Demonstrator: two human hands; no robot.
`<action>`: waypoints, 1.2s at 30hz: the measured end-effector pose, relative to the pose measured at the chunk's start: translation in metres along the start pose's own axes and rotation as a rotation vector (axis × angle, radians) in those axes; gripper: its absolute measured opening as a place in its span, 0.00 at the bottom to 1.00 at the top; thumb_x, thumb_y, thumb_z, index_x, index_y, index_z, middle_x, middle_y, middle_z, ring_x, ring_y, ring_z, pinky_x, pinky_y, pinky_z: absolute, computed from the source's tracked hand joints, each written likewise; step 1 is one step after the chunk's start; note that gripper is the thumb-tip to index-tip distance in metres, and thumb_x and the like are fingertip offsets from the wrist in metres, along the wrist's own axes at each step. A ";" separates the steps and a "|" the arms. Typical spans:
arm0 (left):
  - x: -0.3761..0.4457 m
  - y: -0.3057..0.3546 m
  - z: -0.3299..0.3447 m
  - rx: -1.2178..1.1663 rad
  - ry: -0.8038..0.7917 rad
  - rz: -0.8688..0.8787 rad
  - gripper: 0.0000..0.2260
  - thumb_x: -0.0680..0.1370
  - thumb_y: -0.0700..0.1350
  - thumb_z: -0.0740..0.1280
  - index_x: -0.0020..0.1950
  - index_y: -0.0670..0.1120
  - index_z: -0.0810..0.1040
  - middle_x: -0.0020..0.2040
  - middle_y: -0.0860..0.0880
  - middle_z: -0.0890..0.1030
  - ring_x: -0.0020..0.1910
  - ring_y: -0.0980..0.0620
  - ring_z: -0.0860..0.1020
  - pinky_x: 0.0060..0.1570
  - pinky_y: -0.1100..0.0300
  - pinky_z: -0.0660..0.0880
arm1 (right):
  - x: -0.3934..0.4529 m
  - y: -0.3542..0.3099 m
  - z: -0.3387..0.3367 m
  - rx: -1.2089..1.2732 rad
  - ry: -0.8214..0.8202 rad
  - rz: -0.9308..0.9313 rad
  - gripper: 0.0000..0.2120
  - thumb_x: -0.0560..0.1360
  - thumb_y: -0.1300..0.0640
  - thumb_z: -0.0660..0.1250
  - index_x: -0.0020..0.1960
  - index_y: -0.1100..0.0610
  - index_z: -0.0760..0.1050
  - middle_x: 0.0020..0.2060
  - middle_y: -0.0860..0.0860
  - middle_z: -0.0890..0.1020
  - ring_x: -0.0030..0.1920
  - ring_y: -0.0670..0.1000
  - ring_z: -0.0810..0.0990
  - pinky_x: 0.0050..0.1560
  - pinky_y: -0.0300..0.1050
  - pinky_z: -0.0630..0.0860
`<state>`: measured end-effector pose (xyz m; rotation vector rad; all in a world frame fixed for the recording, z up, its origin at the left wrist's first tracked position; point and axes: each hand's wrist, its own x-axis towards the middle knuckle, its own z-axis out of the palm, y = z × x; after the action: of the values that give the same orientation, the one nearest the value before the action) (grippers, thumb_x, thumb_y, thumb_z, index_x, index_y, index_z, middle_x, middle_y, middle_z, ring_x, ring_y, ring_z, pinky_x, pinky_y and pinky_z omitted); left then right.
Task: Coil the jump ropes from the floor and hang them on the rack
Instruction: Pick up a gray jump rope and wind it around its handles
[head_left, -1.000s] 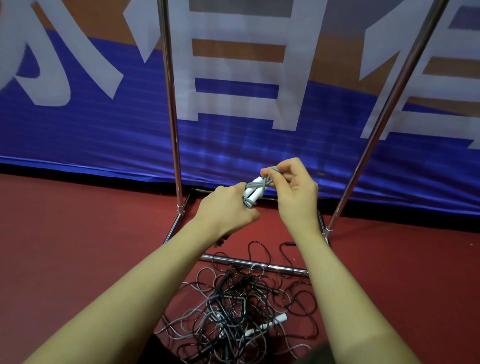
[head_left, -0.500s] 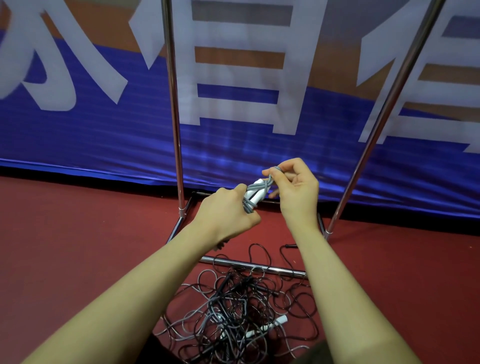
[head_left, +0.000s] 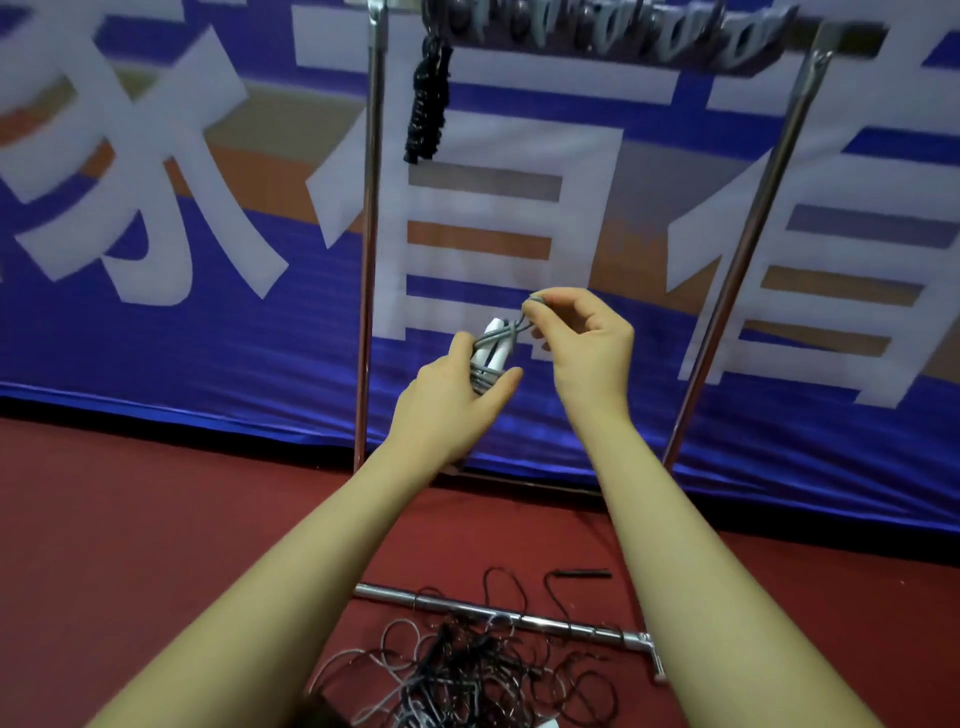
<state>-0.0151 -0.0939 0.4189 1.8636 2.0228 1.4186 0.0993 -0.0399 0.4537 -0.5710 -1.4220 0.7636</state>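
A coiled grey jump rope (head_left: 493, 349) with white handles is held in front of the rack. My left hand (head_left: 457, 400) grips the bundle from below. My right hand (head_left: 582, 343) pinches the rope's grey loop end at the top of the bundle. The chrome rack (head_left: 370, 249) stands just behind, and its top bar (head_left: 623, 31) carries a row of hooks. A coiled black rope (head_left: 428, 104) hangs from the bar's left end. A tangle of black and grey ropes (head_left: 467, 670) lies on the red floor below my arms.
The rack's base bar (head_left: 498, 613) crosses the floor over the tangle, ending in a foot at the right. A loose black handle (head_left: 582, 573) lies behind it. A blue banner (head_left: 208, 338) with large white characters hangs behind the rack.
The view has tilted up, so the rack's top bar and the hung black rope have come into sight. Both hands have risen with the grey bundle; the right hand has drawn the loop end upward.
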 end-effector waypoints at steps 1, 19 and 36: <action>0.005 0.004 -0.007 -0.018 0.013 0.020 0.17 0.76 0.60 0.63 0.49 0.48 0.66 0.38 0.51 0.78 0.41 0.45 0.77 0.36 0.52 0.72 | 0.007 -0.008 0.003 0.003 -0.003 -0.011 0.04 0.72 0.67 0.70 0.42 0.59 0.80 0.35 0.51 0.81 0.36 0.44 0.78 0.39 0.36 0.75; 0.186 0.029 -0.077 -0.249 0.313 0.304 0.19 0.75 0.48 0.69 0.63 0.51 0.67 0.55 0.48 0.75 0.50 0.54 0.75 0.47 0.61 0.73 | 0.214 -0.066 0.080 -0.043 -0.004 -0.162 0.01 0.72 0.62 0.71 0.44 0.59 0.81 0.35 0.49 0.82 0.33 0.38 0.77 0.36 0.32 0.73; 0.334 0.029 -0.084 -0.135 0.445 0.269 0.21 0.78 0.53 0.64 0.70 0.49 0.69 0.52 0.45 0.74 0.48 0.48 0.76 0.45 0.55 0.75 | 0.352 -0.050 0.145 -0.172 0.113 -0.260 0.05 0.76 0.59 0.68 0.41 0.54 0.80 0.38 0.47 0.81 0.41 0.46 0.79 0.47 0.42 0.78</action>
<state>-0.1334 0.1243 0.6601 1.9555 1.8152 2.1496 -0.0434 0.1815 0.7338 -0.5387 -1.4309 0.3998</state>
